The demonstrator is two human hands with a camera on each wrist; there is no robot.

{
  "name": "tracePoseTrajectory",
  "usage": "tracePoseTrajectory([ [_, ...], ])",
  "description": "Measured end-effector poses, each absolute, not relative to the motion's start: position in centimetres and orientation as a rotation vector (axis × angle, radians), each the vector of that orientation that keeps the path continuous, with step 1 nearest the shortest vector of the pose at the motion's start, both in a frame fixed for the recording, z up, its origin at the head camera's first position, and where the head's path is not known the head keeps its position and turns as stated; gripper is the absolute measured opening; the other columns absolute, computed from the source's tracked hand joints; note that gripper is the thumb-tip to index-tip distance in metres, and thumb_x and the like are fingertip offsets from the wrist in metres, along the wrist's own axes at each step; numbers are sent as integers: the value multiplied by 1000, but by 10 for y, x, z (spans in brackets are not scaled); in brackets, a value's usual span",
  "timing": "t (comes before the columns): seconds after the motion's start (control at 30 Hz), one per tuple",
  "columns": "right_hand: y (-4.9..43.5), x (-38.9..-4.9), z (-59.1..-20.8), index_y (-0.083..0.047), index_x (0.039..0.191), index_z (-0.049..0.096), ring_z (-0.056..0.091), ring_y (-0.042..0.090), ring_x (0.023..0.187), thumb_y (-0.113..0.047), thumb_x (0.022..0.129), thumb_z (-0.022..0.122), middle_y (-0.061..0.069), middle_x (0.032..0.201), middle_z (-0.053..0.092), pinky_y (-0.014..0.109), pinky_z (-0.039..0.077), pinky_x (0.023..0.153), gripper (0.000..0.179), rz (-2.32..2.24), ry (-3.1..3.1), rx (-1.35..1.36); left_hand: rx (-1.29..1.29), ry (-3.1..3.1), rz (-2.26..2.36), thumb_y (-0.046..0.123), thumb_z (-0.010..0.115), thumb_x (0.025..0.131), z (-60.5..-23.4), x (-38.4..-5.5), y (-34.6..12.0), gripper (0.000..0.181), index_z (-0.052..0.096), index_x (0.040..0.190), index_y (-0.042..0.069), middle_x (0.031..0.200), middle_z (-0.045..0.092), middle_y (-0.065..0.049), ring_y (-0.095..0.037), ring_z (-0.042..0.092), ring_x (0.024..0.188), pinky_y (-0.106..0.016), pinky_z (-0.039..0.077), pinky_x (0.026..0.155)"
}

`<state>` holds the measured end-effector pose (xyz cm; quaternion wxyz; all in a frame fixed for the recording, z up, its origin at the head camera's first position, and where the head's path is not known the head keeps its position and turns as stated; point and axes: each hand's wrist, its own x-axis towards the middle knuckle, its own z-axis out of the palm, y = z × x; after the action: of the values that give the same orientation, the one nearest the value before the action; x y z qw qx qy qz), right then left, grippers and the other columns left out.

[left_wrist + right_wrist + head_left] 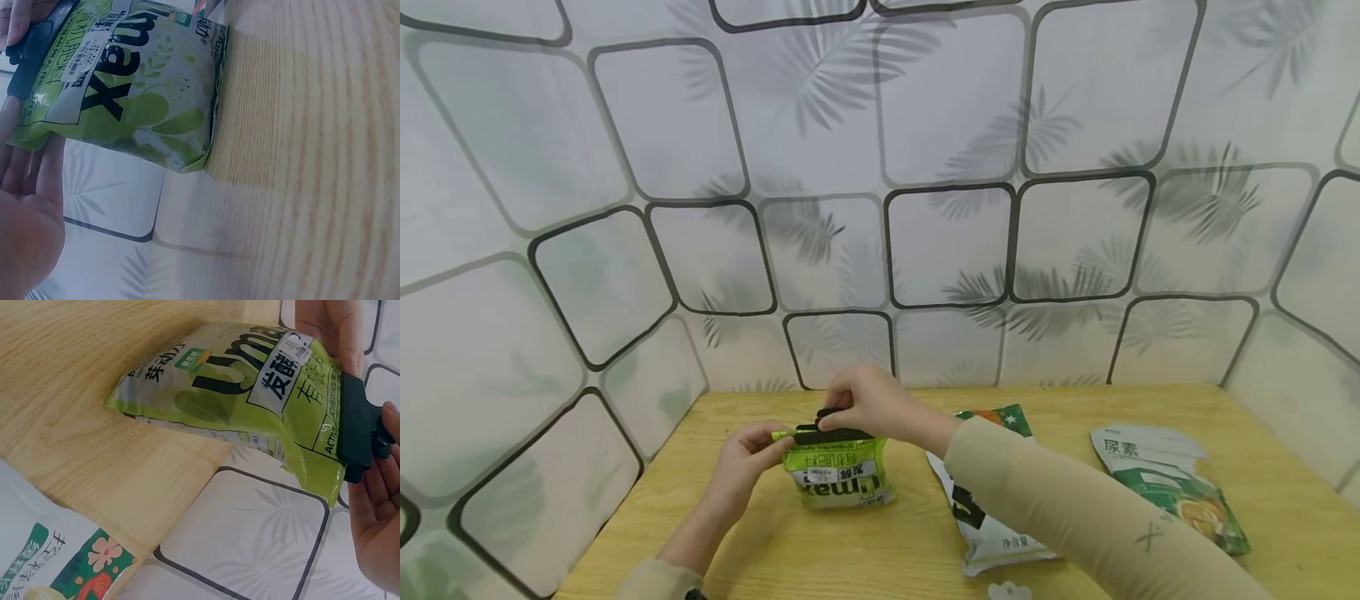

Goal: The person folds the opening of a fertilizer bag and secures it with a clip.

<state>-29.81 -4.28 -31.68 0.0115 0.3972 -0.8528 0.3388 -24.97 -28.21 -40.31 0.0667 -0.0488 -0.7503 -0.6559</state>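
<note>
A lime-green fertilizer bag (848, 483) stands on the table with its printing upside down in the head view. Across its top edge lies a black bag clip (354, 422). My left hand (747, 457) pinches the top left corner of the bag, thumb in front and fingers behind, as the left wrist view shows of the bag (156, 94). With thumb and fingers my right hand (874, 406) grips the clip from above. Whether the clip is fully fastened is too small to tell.
Right of the green bag lies a white and green bag (1000, 537), partly hidden by my right sleeve (1075, 508). Farther right is another white and green pouch (1172, 479). A small white piece (1009, 591) sits at the near edge. Patterned cloth walls (947, 250) enclose the wooden table (820, 558).
</note>
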Motion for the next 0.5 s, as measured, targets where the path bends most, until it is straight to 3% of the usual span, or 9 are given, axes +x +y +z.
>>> tracePoseTrajectory([
  [0.13,-42,-298,-317,-14,88,81,64,6,75,-21,91,87,-1,84,76,21,56,68,10,1051,-2674,1233,-129,-2249,-1990,1,69,101,-404,-250,-282,16,81,99,11,86,73,13,-5,68,83,-22,61,82],
  [0.4,-42,-301,-320,-14,87,80,64,3,72,-20,89,89,-1,82,77,19,56,68,11,1087,-2692,1249,-56,-2234,-2030,2,70,101,-404,-252,-281,25,79,93,23,84,72,12,-5,68,83,-22,62,83],
  [0.5,-42,-302,-322,-14,90,79,64,3,72,-19,89,89,-1,84,76,20,57,70,11,1153,-2718,1245,-65,-2230,-2033,1,70,100,-404,-252,-282,24,80,94,22,83,71,11,-6,68,82,-22,62,83],
])
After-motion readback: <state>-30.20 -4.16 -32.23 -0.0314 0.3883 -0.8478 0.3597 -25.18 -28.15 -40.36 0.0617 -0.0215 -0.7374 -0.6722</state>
